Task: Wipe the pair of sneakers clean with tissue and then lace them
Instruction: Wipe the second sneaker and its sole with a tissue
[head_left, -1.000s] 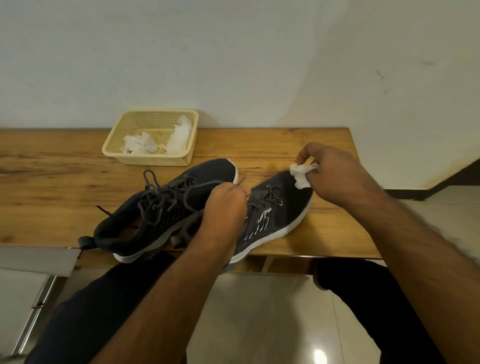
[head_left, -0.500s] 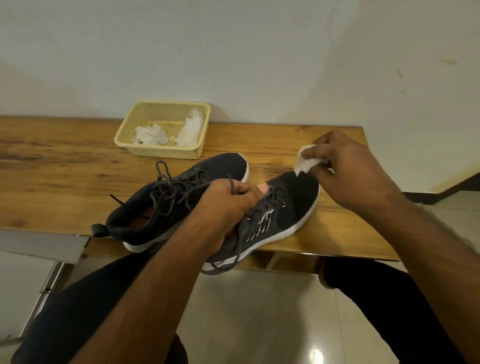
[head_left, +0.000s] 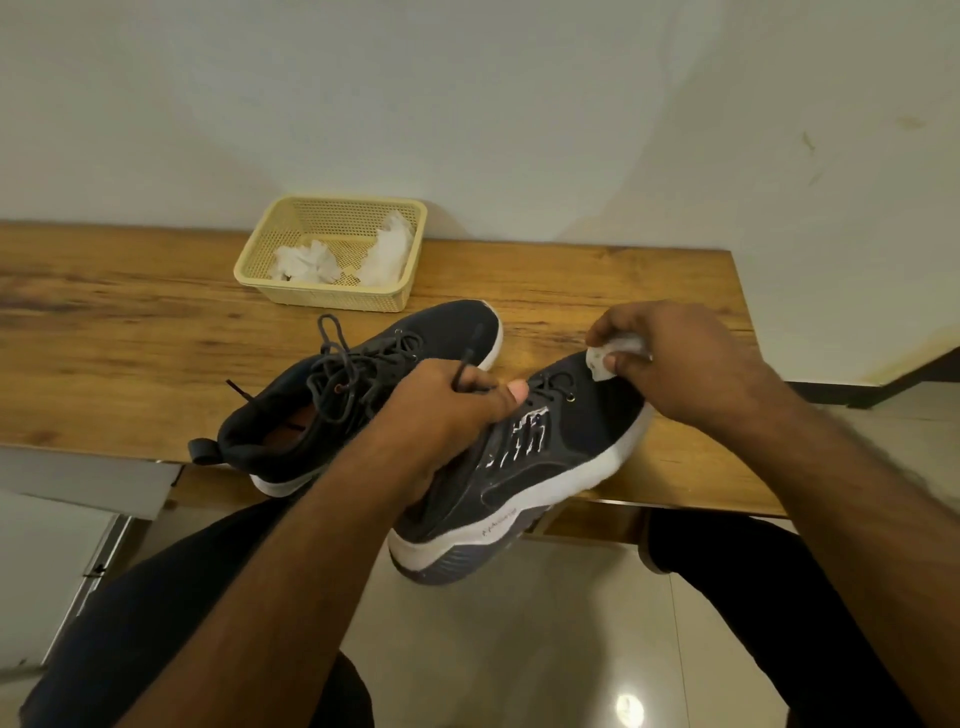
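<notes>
Two dark sneakers with white soles are on the wooden table (head_left: 130, 332). The left sneaker (head_left: 291, 431) lies flat with its laces loose on top. My left hand (head_left: 447, 405) grips the right sneaker (head_left: 540, 467) at its lacing, a lace end sticking up between the fingers. That shoe's heel hangs past the table's front edge, and its toe rests on the table. My right hand (head_left: 675, 364) pinches a crumpled white tissue (head_left: 605, 358) against the toe of the right sneaker.
A pale yellow mesh basket (head_left: 270, 283) stands at the back of the table against the wall and holds crumpled white tissues (head_left: 306, 262). My knees in dark trousers are under the table's front edge. A tiled floor lies below.
My left hand has pulled the right sneaker toward me, so its heel now hangs farther off the table edge. My right hand with the tissue has come down onto the toe.
</notes>
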